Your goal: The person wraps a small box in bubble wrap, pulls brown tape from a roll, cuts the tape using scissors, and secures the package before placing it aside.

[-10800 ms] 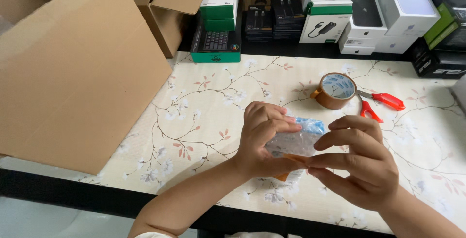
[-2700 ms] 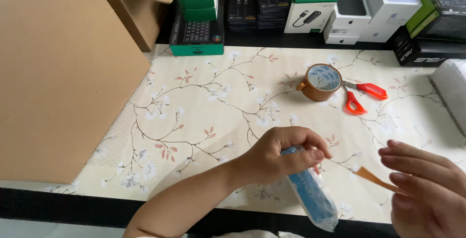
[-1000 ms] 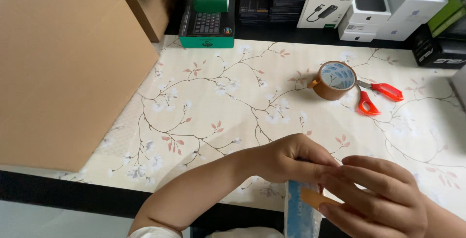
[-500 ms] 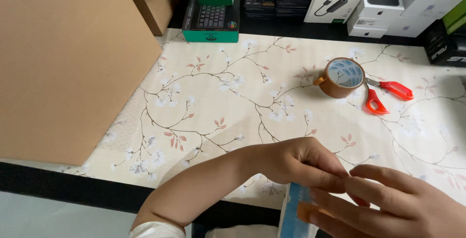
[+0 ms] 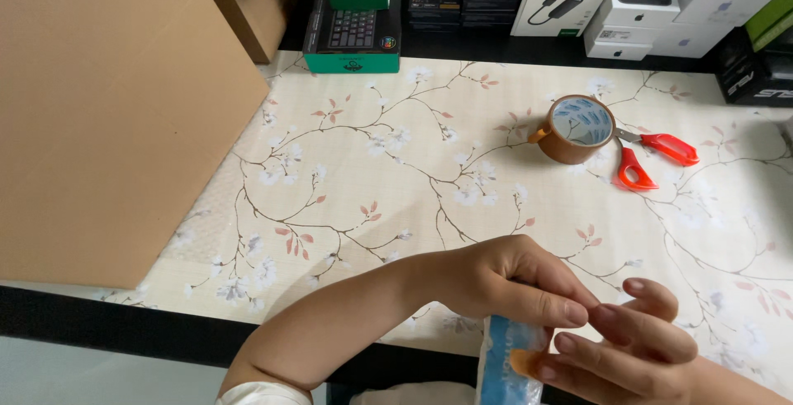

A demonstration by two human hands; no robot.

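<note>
Head view
Left hand: low at the near table edge, forearm coming in from the lower left; fingers curled, thumb and forefinger pinching the top of the packet.
Right hand: bottom right corner, fingers stretched leftward, tips pressed against the packet and touching the left fingertips.
Packet: blue and white, soft-looking wrapped bundle, upright between both hands, lower part cut off by the frame edge.
Tape strip: small brown piece on the packet's face, under the right fingertips.
Table: cream cloth with a branch-and-blossom print; dark front edge.
Tape roll: brown, lying flat, far right of centre, well apart from the hands.
Scissors: orange handles, just beside the roll on its right; the blades meet the roll.
Carton: big plain cardboard box, filling the left side.
Boxes: row of green, black and white retail boxes along the far edge.
</note>
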